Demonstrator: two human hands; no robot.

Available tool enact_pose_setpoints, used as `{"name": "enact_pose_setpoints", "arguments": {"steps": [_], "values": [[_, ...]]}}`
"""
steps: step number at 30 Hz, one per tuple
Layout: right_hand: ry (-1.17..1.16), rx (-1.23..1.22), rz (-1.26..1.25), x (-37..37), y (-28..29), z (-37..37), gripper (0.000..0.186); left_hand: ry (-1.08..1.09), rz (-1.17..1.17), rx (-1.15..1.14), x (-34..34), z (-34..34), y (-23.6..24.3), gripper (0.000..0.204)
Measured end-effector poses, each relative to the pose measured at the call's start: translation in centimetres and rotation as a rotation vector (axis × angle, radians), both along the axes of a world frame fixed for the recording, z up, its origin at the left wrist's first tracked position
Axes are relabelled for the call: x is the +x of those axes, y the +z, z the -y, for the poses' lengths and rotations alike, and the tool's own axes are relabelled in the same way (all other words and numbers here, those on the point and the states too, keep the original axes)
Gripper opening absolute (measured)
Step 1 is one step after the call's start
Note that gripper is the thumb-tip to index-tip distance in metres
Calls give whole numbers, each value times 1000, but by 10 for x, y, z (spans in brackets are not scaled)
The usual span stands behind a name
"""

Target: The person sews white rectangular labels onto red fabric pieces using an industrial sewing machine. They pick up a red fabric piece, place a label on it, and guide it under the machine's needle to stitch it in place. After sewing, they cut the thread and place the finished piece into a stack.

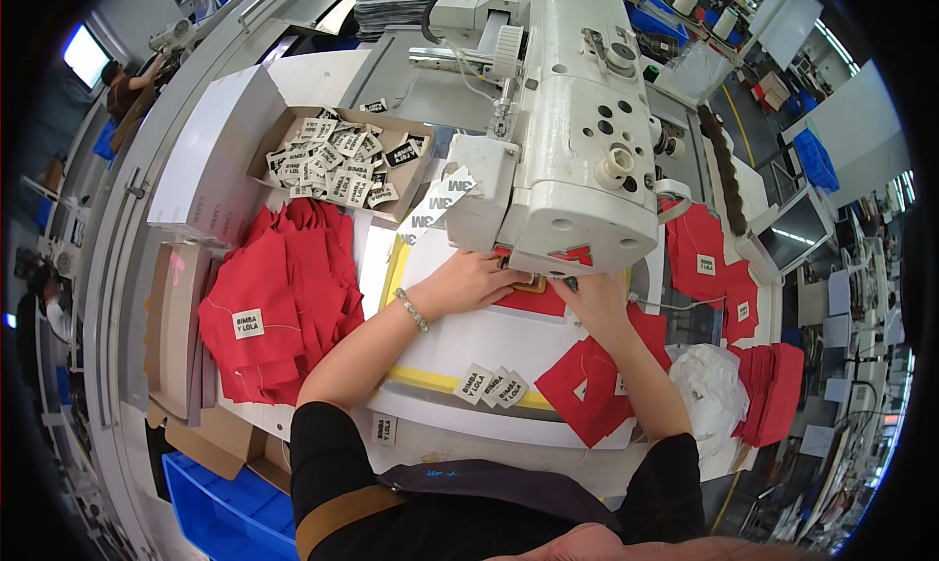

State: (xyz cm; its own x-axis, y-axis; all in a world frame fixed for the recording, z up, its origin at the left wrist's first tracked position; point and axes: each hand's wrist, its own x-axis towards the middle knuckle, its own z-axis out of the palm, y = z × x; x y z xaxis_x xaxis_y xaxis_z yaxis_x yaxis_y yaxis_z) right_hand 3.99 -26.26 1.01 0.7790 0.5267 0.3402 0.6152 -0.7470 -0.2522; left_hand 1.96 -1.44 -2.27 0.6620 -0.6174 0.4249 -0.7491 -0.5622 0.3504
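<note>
My left hand [474,282], a beaded bracelet on its wrist, reaches under the head of a white sewing machine [587,184]. Its fingers are stretched out over the left edge of a red cloth piece [523,301], beside a small yellowish frame [533,284]. At the right of that frame, my right hand [594,302] has its fingers bent together near a small dark object. The machine head partly hides the fingertips, so what the right hand grips is unclear. Several printed fabric labels [492,385] lie on the yellow-edged work plate [416,377] close to me.
An open carton [416,197] of loose labels stands at the back left, beside a white box [210,155]. Red cloth pieces [284,297] are heaped at left; others [768,395] lie at right near a crumpled white plastic bag [709,390]. A blue bin [230,507] is below left.
</note>
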Motion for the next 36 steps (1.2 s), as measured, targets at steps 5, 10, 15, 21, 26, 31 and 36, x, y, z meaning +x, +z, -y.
{"name": "enact_pose_setpoints", "arguments": {"steps": [5, 10, 15, 21, 26, 31, 36], "values": [[-17, 25, 0, -1, 1, -3, 29, 12, -38, -17, -1, 2, -2, 25], [-21, 89, -41, 0, -2, 0, 26, -7, -89, -29, -1, 4, 5, 26], [-8, 107, -30, -1, -2, 1, 22, -14, -66, -38, 1, 4, 5, 28], [-33, 130, -42, 1, -3, 4, 20, -24, -81, -12, 2, 5, 10, 26], [-46, 135, -87, -1, 0, 7, 21, -16, -220, 23, 3, 4, 13, 32], [-41, 80, -48, -4, -1, 15, 21, -29, -211, 67, 5, 3, 21, 33], [-103, 77, -115, -14, 14, 25, 20, -26, -369, 144, 5, 3, 35, 33]]}}
